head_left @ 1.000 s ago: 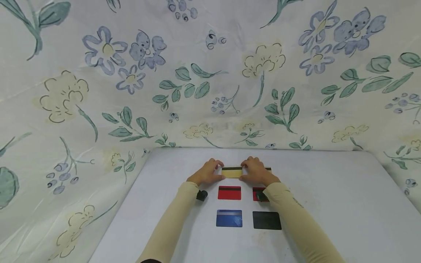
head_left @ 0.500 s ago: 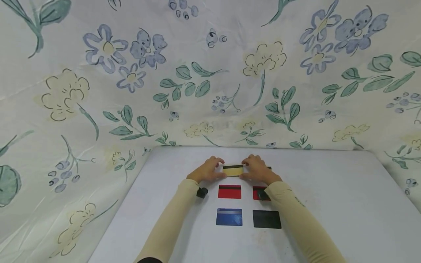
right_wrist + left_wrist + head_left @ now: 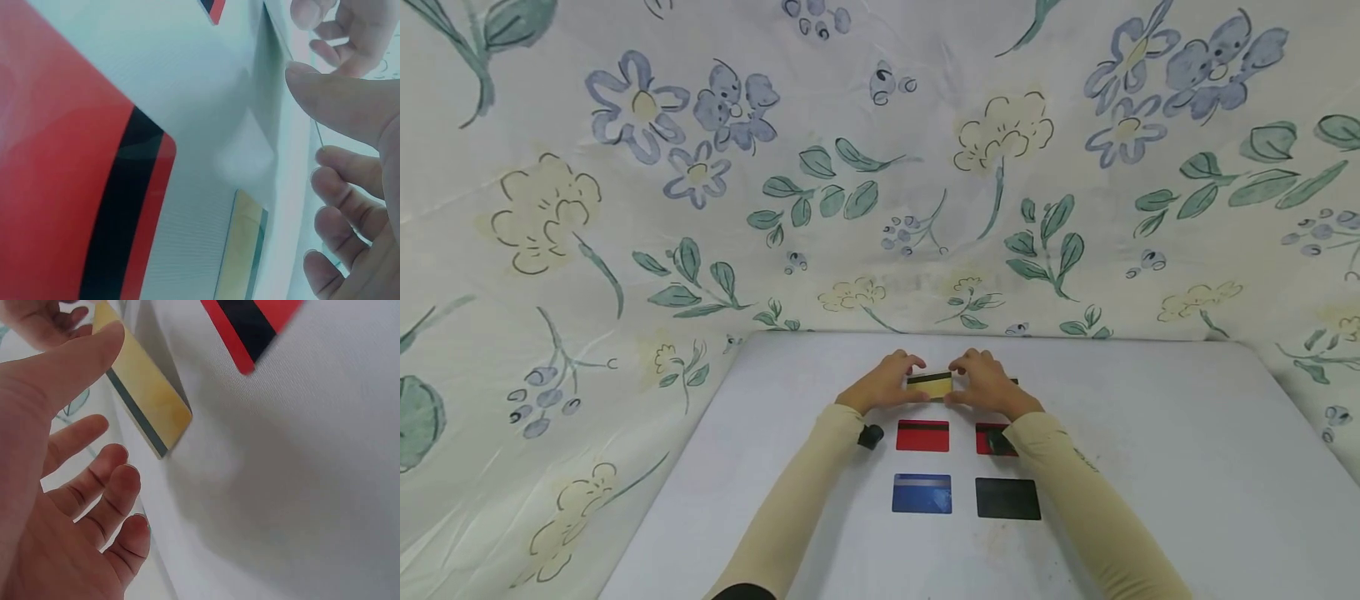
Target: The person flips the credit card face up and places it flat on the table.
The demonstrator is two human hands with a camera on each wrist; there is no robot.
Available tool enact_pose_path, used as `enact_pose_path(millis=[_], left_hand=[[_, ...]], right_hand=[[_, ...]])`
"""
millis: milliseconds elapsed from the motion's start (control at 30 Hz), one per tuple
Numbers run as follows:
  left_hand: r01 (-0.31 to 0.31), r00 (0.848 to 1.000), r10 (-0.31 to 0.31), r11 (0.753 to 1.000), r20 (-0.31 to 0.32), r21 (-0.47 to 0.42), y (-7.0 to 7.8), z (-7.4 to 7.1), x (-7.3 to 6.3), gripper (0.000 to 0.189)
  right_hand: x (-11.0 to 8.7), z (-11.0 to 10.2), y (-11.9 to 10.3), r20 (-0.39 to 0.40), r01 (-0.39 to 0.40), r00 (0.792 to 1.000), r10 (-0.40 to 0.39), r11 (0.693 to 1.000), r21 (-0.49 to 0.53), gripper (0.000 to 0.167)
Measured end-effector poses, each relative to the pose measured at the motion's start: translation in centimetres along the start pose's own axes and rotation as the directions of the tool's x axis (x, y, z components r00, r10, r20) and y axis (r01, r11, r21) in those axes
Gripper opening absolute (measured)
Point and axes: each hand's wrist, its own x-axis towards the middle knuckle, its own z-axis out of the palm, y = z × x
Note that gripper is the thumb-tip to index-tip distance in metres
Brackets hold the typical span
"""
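A gold card with a dark stripe is tilted up off the white table between both hands. In the right wrist view, my right hand pinches it between thumb and index finger; the card shows nearly edge-on there. My left hand is at its left end. In the left wrist view, the thumb passes in front of the card, while the other fingers are spread loosely apart from it; whether the thumb touches cannot be told. A second gold card lies flat, mostly hidden by my right hand in the head view.
Nearer lie a red card, another red card partly covered by the right wrist and its dark camera, a blue card and a black card. Floral cloth rises behind the table's back edge.
The gold card has tilted up from the table, its right end higher. My left hand has shifted right, its thumb now over the card's left end. The right hand has barely moved.
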Motion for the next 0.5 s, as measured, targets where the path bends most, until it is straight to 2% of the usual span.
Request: enact_pose_path(millis=[133,367,500], left_hand=[[-0.042,0.999,0.042,0.999,-0.001,0.012,0.5,0.0,0.2,0.061],[-0.039,0.999,0.039,0.999,0.01,0.016,1.4,0.0,0.1,0.06],[-0.062,0.998,0.062,0.998,0.017,0.029,1.8,0.1,0.6,0.061]], right_hand=[[-0.2,-0.3,-0.1,-0.006,0.027,1.0,-0.027,1.0,0.011,0.054],[0.0,-0.1,0.2,-0.019,0.046,0.999,-0.046,0.999,0.008,0.054],[-0.1,-0.3,0.1,-0.018,0.038,0.999,-0.038,0.999,0.017,0.055]])
